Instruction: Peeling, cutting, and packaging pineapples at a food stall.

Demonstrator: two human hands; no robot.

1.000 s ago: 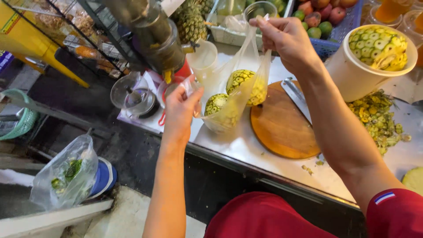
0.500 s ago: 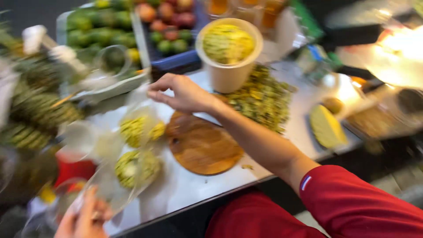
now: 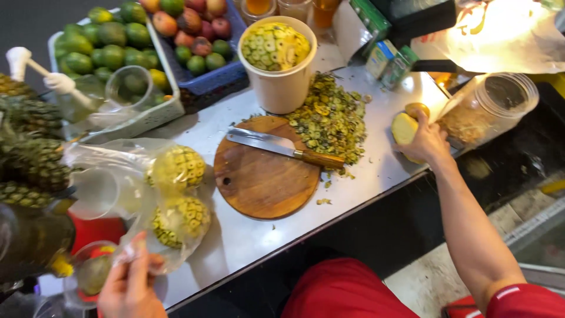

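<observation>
Clear bag point(image 3: 147, 194) – left hand point(image 3: 130, 285) | peeled pineapple point(image 3: 406, 126) – right hand point(image 3: 428, 143)

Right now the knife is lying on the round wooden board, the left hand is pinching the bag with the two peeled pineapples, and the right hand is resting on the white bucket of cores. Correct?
Not quite. The head view shows the right hand gripping a peeled yellow fruit piece beside the clear plastic jar, well away from the white bucket. The knife does lie on the round wooden board, and the left hand does pinch the bag.

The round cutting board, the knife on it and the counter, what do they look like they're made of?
Cutting board: apparently wood, brown with visible grain. Knife: shiny metal blade, probably steel, wooden-looking handle. Counter: likely stainless steel, grey with dull reflections.
</observation>
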